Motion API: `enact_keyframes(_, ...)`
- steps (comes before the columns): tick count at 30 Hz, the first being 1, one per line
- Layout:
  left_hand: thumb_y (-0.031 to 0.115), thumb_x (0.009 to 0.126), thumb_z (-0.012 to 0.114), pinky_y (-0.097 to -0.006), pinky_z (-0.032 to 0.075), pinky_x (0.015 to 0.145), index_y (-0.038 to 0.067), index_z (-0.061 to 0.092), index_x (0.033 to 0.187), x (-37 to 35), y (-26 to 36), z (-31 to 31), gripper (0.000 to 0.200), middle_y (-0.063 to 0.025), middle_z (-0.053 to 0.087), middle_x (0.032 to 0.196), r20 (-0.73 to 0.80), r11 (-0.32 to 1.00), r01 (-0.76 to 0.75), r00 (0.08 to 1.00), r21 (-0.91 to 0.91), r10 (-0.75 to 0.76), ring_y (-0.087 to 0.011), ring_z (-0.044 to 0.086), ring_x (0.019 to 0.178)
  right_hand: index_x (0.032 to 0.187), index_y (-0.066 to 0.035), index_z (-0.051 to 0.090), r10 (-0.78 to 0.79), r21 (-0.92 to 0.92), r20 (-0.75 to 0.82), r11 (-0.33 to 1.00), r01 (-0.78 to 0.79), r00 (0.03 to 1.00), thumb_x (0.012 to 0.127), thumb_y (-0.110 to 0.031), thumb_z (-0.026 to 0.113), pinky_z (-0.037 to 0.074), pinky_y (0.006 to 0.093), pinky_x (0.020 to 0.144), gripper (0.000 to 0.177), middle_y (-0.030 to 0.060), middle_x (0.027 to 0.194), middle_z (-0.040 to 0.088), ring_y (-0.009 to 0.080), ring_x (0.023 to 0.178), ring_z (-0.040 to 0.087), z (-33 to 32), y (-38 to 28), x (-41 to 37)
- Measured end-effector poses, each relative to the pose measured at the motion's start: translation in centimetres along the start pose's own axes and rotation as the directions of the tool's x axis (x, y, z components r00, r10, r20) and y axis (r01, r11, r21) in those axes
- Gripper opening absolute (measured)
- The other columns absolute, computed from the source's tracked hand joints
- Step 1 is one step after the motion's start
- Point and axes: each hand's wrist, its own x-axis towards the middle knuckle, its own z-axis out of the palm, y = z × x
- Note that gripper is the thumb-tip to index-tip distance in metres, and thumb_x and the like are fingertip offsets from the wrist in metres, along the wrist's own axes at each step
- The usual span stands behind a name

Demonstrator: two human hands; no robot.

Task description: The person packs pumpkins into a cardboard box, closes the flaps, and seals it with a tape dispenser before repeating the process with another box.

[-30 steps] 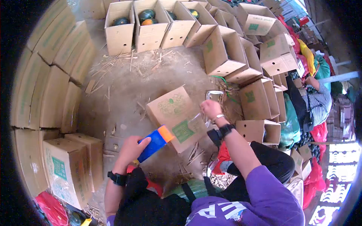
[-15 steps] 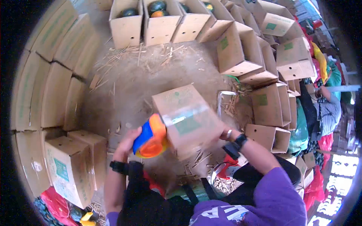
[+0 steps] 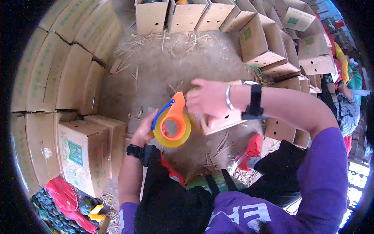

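My left hand (image 3: 145,125) is closed on the blue side of an orange and blue tape dispenser (image 3: 178,111), which carries a wide roll of yellowish tape. Just right of the dispenser, my right hand (image 3: 208,98) reaches across a cardboard carton (image 3: 224,124), palm down with its fingers apart. My right hand and forearm hide much of the carton; a hand hole shows on its near side. Whether the fingers touch the carton is unclear.
Stacked cartons (image 3: 74,82) line the left side. Open cartons (image 3: 152,18) stand across the top and right (image 3: 263,43), some holding dark round fruit. Wood shavings litter the floor (image 3: 156,66). Another person (image 3: 346,111) is at the far right.
My right hand has left the carton's right side and swung left over it, near the dispenser. The carton has turned and its green label is out of sight. The dispenser has shifted right and up.
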Motion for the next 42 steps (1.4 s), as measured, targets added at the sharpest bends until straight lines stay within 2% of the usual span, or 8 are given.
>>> enact_keyframes(6,0.04,0.092,0.039,-0.0305,0.048,0.08,0.005,0.052,0.114,-1.8,-1.7,-1.5,0.044,-0.0063,0.059,0.105,0.09,0.992,-0.013,0.996,0.126,0.001,-0.0166,0.058,0.089,0.095,-0.007,0.059,0.874,0.073,0.046,0.479,-0.875,0.483,0.082,-0.041,0.046,0.043,0.0437,0.079,0.039,0.0169,0.09,0.062,0.0334,0.085,0.059,1.8,5.1,-7.2)
enact_keyframes(13,0.038,0.092,0.042,-0.0295,0.044,0.089,0.003,0.051,0.117,-0.1,-8.5,2.7,0.044,-0.0061,0.058,0.11,0.319,0.927,0.229,0.891,0.296,-0.322,-0.0154,0.057,0.096,0.1,0.011,0.055,0.829,0.444,0.554,-0.369,-0.816,-0.074,0.089,-0.054,0.012,0.038,0.0412,0.092,0.08,0.0309,0.092,0.058,0.0409,0.094,0.056,10.0,-1.8,-15.9)
enact_keyframes(20,0.038,0.091,0.042,-0.0304,0.05,0.071,0.005,0.057,0.106,0.8,-5.7,7.7,0.039,-0.0063,0.063,0.094,0.202,0.711,0.127,0.911,0.691,-0.36,-0.0153,0.061,0.077,0.099,0.007,0.059,0.869,0.509,0.493,-0.315,-0.801,-0.029,0.089,-0.052,0.01,0.036,0.0437,0.092,0.077,0.0291,0.103,0.055,0.0418,0.101,0.051,12.4,-3.5,-16.4)
enact_keyframes(25,0.039,0.082,0.049,-0.0356,0.046,0.068,-0.001,0.061,0.09,1.2,-11.6,10.9,0.043,-0.0138,0.064,0.084,0.635,0.06,-0.691,0.623,0.721,-0.456,-0.0216,0.058,0.072,0.107,0.003,0.055,0.906,0.554,0.42,-0.208,-0.806,0.054,0.09,-0.05,0.011,0.037,0.0439,0.091,0.071,0.0266,0.105,0.055,0.0423,0.1,0.051,10.7,-1.7,-16.1)
enact_keyframes(26,0.039,0.083,0.048,-0.0359,0.045,0.078,-0.001,0.059,0.1,0.4,-10.0,12.8,0.045,-0.0179,0.062,0.096,0.136,-0.314,-0.34,0.84,0.887,-0.525,-0.0248,0.058,0.086,0.109,0.003,0.054,0.935,0.557,0.344,-0.129,-0.82,0.087,0.09,-0.049,0.011,0.037,0.0441,0.091,0.07,0.0263,0.105,0.055,0.0423,0.1,0.051,11.4,-1.8,-16.1)
enact_keyframes(32,0.035,0.091,0.039,-0.0356,0.036,0.095,-0.001,0.044,0.123,-4.3,-3.3,6.0,0.048,-0.0165,0.051,0.12,0.106,0.446,-0.257,0.936,0.857,0.335,-0.025,0.049,0.109,0.111,0.002,0.051,0.97,0.966,0.233,-0.239,-0.103,-0.07,0.093,-0.04,0.028,0.037,0.0328,0.09,0.051,0.0143,0.107,0.057,0.0201,0.099,0.052,14.2,-4.4,-12.8)
enact_keyframes(40,0.042,0.08,0.057,-0.0307,0.047,0.069,-0.001,0.06,0.096,-4.8,-1.9,8.3,0.046,-0.0115,0.063,0.085,-0.054,0.285,-0.061,0.924,0.957,0.379,-0.0149,0.059,0.078,0.128,-0.001,0.037,0.914,0.797,-0.073,0.294,-0.528,0.399,0.093,-0.036,0.032,0.027,0.0319,0.102,0.05,0.0111,0.131,0.041,0.0226,0.121,0.038,12.6,-6.2,-8.1)
enact_keyframes(42,0.046,0.079,0.058,-0.0315,0.047,0.066,-0.001,0.062,0.087,-4.1,-3.5,6.6,0.048,-0.0098,0.064,0.076,-0.063,0.473,-0.194,0.878,0.859,0.474,-0.0151,0.06,0.073,0.131,-0.006,0.034,0.902,0.988,0.106,-0.144,0.062,0.418,0.09,-0.045,0.037,0.032,0.035,0.1,0.057,0.0076,0.132,0.04,0.0207,0.122,0.037,16.4,-7.0,-8.0)
